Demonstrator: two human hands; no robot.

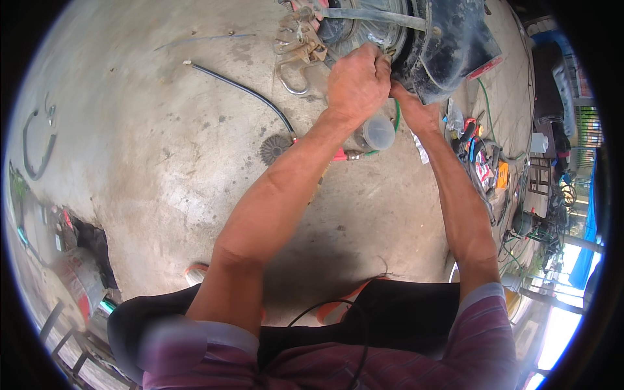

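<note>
At the top, a dusty black mudguard (455, 49) with a red edge overhangs a dark tyre and wheel (374, 32). A flat metal bar (377, 15) crosses over the wheel. My left hand (359, 81) is closed at the wheel's lower edge, its fingers curled inward; whatever they grip is hidden behind the knuckles. Lower and to the right, my right hand (417, 112) reaches up under the mudguard, and its fingers are out of sight. Just below the hands stands a round, translucent plastic tub (379, 132).
Rusty metal parts (299, 39) lie left of the wheel. A black hose (247, 95) runs to a red tool (340, 155) beside a grey finned disc (275, 150). Assorted tools and packets (481, 159) clutter the floor at right. A broken hole (94, 250) opens at lower left.
</note>
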